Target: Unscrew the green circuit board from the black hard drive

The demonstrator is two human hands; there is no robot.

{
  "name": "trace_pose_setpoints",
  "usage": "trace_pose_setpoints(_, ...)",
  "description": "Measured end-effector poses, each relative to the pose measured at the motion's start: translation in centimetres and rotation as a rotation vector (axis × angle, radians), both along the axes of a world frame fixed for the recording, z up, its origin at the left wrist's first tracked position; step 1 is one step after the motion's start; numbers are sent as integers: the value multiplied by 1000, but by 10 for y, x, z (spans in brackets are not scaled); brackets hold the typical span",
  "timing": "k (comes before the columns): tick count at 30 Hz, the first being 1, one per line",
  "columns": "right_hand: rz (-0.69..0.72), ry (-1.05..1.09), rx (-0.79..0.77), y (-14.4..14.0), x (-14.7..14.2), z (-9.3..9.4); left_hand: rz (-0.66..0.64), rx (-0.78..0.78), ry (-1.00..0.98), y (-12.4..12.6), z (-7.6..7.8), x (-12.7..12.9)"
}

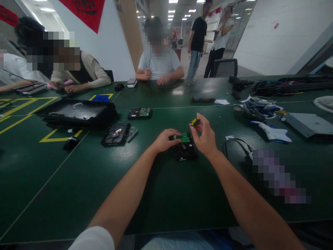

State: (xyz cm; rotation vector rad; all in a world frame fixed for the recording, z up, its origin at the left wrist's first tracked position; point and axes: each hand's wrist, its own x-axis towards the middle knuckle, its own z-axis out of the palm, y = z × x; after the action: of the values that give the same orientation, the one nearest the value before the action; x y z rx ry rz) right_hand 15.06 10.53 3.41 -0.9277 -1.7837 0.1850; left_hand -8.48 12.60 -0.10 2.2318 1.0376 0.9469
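Note:
A black hard drive [185,151] lies on the dark green table [166,187] straight ahead of me, with a green circuit board [185,138] on its far end. My left hand [165,140] rests on the drive's left far corner, fingertips on the green board. My right hand [205,135] hovers just right of the board and grips a small screwdriver with a yellow and black handle [195,121], held upright above the drive.
Two more hard drives [116,134] [139,113] and a black tray [78,113] lie to the left. A black cable [235,146], white gloves [274,133] and a cable bundle [257,106] lie right. Seated people work across the table; two stand behind.

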Motion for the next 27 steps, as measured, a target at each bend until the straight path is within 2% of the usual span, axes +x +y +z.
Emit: trace_pose_setpoints(27,28,-16,-56,-1,1,-2,19,-39,31,-1,1,-1)
